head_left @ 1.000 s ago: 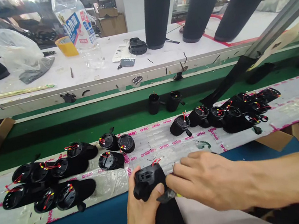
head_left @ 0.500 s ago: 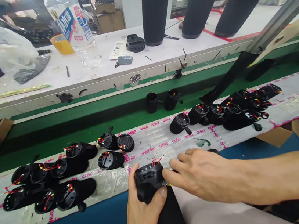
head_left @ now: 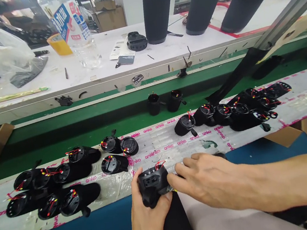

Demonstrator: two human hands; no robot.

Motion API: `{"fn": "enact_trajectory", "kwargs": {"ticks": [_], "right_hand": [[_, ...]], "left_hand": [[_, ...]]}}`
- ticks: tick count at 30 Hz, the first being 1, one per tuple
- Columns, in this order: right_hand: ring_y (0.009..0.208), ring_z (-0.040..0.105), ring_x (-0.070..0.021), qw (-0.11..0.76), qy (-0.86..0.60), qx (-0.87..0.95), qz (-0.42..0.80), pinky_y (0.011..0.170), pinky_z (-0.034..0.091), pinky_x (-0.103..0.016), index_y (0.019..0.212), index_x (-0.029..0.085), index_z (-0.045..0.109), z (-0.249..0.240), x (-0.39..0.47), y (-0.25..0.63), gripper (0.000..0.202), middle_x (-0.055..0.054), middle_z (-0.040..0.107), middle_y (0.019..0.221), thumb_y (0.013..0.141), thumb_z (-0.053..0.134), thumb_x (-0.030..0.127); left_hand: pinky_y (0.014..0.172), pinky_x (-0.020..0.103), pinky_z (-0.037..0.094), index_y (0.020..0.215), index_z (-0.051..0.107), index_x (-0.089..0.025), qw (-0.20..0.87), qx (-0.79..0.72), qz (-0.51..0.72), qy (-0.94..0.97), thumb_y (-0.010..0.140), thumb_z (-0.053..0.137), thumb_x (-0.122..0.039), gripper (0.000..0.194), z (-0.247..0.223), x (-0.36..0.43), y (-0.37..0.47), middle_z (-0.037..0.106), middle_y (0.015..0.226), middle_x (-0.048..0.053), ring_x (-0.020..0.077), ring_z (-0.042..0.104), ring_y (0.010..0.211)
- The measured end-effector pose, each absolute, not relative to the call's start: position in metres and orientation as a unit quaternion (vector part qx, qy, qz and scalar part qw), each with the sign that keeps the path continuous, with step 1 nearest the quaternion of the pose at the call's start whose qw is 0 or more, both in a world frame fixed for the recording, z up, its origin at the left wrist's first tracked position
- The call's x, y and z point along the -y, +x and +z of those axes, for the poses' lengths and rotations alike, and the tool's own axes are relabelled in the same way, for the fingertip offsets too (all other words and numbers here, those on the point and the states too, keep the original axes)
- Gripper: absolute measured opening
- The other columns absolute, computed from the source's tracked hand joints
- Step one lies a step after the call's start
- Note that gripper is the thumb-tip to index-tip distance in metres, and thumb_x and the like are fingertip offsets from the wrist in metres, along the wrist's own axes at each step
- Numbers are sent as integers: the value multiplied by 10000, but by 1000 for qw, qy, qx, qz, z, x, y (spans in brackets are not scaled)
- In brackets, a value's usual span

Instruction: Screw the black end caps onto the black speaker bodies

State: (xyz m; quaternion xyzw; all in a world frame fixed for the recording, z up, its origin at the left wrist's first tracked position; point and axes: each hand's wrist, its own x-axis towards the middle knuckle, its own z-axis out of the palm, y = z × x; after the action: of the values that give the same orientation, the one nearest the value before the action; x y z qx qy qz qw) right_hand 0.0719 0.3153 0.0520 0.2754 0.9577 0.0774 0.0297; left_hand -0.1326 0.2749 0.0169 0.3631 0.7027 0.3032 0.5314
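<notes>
My left hand (head_left: 149,220) is wrapped round a black plastic housing (head_left: 154,182), its thumb along the near side and fingers behind. Thin red wires (head_left: 160,164) stick out of the housing's top, and a dark panel with slots faces me. A black cloth-covered tube (head_left: 176,222) extends below it toward my lap. My right hand (head_left: 204,180) is closed, with thumb and forefinger pinched against the housing's right side. A small yellow tip (head_left: 175,190) shows under those fingers; what they grip is mostly hidden.
Several similar black cylinders with red wires stand or lie on a taped board, at left (head_left: 79,199) and right (head_left: 185,125). Beyond is a white shelf (head_left: 101,71) with a plastic bottle (head_left: 73,31), tape roll (head_left: 59,44) and tall black tubes (head_left: 158,11). A grey post (head_left: 287,6) slants at right.
The camera view has shifted slightly. Both hands keep nearly the same hold, and the housing has turned very little, if at all.
</notes>
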Motion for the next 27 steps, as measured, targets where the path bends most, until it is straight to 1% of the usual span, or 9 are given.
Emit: {"fn": "enact_trajectory", "kwargs": {"ticks": [4, 7, 12, 16, 19, 22, 24, 27], "right_hand": [[585, 514, -201, 42, 279, -956, 86, 508, 292, -357, 1018, 212, 559, 53, -314, 72, 192, -5, 565, 774, 871, 631, 111], [580, 507, -199, 47, 282, -953, 94, 512, 280, -361, 1018, 208, 562, 54, -314, 72, 190, 0, 554, 762, 867, 626, 111], [596, 519, -199, 52, 283, -953, 91, 523, 279, -364, 1020, 207, 564, 55, -313, 72, 208, -3, 558, 770, 850, 621, 102], [604, 517, -204, 48, 299, -948, 102, 537, 279, -374, 1024, 214, 554, 56, -308, 70, 226, -4, 543, 786, 839, 604, 94], [587, 485, -211, 56, 302, -943, 126, 531, 239, -386, 1009, 221, 546, 58, -304, 68, 217, 2, 493, 759, 832, 596, 105], [554, 460, -214, 75, 303, -940, 137, 519, 189, -394, 993, 227, 535, 58, -303, 66, 199, 5, 472, 733, 840, 584, 111], [551, 449, -216, 76, 302, -941, 131, 515, 188, -398, 1004, 227, 534, 55, -304, 66, 194, 4, 474, 737, 853, 579, 112], [580, 431, -218, 59, 286, -949, 114, 511, 216, -402, 1040, 223, 538, 48, -305, 68, 204, 5, 470, 766, 873, 583, 114]], "left_hand": [[1076, 514, 469, 1558, 479, -228, 525, -706, 305, 366, 748, 778, -584, 934, 18, -275, -131, 737, 1384, 143, 412, 692, 1292], [1063, 508, 473, 1554, 480, -235, 517, -711, 301, 370, 757, 760, -592, 917, 18, -274, -130, 734, 1398, 143, 410, 700, 1288], [992, 497, 509, 1539, 495, -246, 513, -713, 303, 370, 744, 776, -625, 924, 18, -274, -130, 778, 1310, 127, 409, 745, 1189], [942, 481, 526, 1500, 528, -254, 503, -717, 303, 377, 749, 785, -625, 877, 18, -274, -130, 803, 1212, 106, 393, 766, 1103], [934, 479, 521, 1491, 540, -263, 494, -720, 302, 383, 748, 793, -619, 862, 16, -272, -130, 808, 1173, 100, 396, 764, 1089], [915, 477, 529, 1497, 529, -257, 500, -715, 303, 384, 731, 813, -644, 905, 13, -270, -130, 810, 1138, 97, 395, 764, 1059], [935, 488, 529, 1500, 517, -249, 503, -709, 306, 388, 731, 815, -649, 917, 11, -269, -130, 806, 1157, 105, 397, 759, 1078], [996, 506, 514, 1503, 516, -254, 500, -708, 307, 394, 742, 810, -644, 904, 7, -269, -131, 785, 1241, 118, 410, 737, 1175]]}}
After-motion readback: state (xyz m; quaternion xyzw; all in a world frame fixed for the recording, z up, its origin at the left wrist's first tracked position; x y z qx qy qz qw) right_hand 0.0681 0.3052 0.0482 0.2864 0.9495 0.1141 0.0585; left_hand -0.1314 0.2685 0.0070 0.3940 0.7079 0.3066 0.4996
